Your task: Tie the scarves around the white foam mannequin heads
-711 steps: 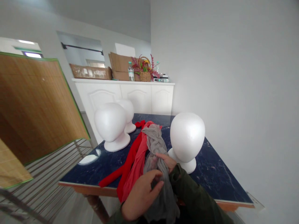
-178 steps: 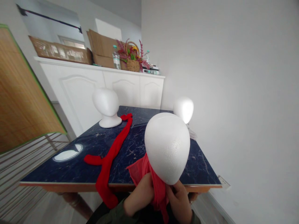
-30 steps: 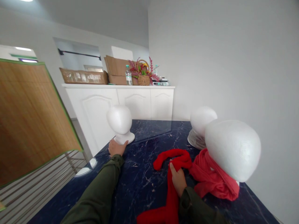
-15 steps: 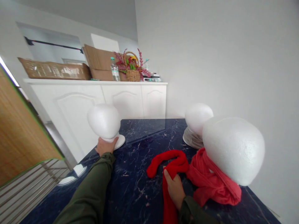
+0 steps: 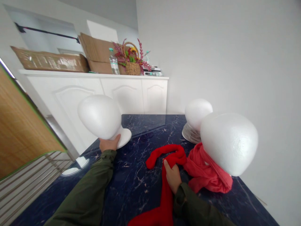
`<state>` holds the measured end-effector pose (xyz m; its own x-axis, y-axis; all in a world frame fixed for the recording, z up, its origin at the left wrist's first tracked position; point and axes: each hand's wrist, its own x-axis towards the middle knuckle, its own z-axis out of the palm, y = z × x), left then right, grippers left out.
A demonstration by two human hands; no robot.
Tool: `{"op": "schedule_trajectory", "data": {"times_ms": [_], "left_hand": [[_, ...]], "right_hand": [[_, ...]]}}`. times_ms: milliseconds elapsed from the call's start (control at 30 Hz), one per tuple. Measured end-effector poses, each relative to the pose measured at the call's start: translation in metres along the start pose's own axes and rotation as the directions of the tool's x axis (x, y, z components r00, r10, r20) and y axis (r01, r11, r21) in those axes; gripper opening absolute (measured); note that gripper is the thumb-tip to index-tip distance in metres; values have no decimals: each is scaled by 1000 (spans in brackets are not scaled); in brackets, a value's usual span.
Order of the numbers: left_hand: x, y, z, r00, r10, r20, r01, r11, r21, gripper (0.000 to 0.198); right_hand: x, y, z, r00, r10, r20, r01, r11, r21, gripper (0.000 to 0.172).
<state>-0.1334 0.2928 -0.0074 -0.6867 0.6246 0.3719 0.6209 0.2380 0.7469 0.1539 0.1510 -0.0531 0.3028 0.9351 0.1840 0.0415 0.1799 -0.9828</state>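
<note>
My left hand [image 5: 108,144] grips the round base of a white foam mannequin head [image 5: 100,117], which is tilted over and raised off the dark marble tabletop [image 5: 145,125]. My right hand [image 5: 172,175] pinches a bright red knit scarf [image 5: 164,191], which loops on the table and runs down out of view. To its right, a coral-pink scarf [image 5: 207,171] wraps the neck of a second foam head [image 5: 229,143]. Farther back stands a third foam head [image 5: 198,114], with a grey cloth [image 5: 191,134] around its base.
A white cabinet [image 5: 94,94] stands beyond the table, topped by cardboard boxes [image 5: 47,62], a water bottle [image 5: 114,61] and a wicker flower basket [image 5: 133,67]. A bamboo screen [image 5: 21,125] and metal rack [image 5: 33,179] lie left. A white wall runs along the right.
The left hand has tipped the foam head over and lifted it from the table. The view has swung slightly. The right hand stays on the red scarf.
</note>
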Motion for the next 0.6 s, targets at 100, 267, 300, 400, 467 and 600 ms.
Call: {"op": "schedule_trajectory", "data": {"times_ms": [100, 267, 300, 400, 467, 600], "left_hand": [[-31, -4, -18, 991, 83, 107, -83, 997, -2, 69], [-101, -24, -59, 941, 219, 258, -218, 975, -34, 49], [-114, -28, -67, 918, 265, 296, -258, 964, -61, 50], [-146, -37, -87, 840, 364, 403, -340, 931, -134, 52], [-159, -38, -94, 818, 374, 438, -348, 927, -141, 53], [-177, -34, -101, 804, 391, 448, -353, 920, -169, 53]], "right_hand": [[2, -3, -2, 996, 86, -32, -83, 993, 86, 28], [2, -12, -2, 957, 289, 12, -286, 942, 174, 38], [2, -14, -2, 947, 320, 23, -318, 929, 191, 39], [0, -24, -7, 918, 392, 68, -396, 885, 244, 35], [-2, -33, -16, 866, 455, 206, -499, 811, 306, 29], [-14, -47, -57, 629, 473, 617, -749, 581, 319, 25]]}}
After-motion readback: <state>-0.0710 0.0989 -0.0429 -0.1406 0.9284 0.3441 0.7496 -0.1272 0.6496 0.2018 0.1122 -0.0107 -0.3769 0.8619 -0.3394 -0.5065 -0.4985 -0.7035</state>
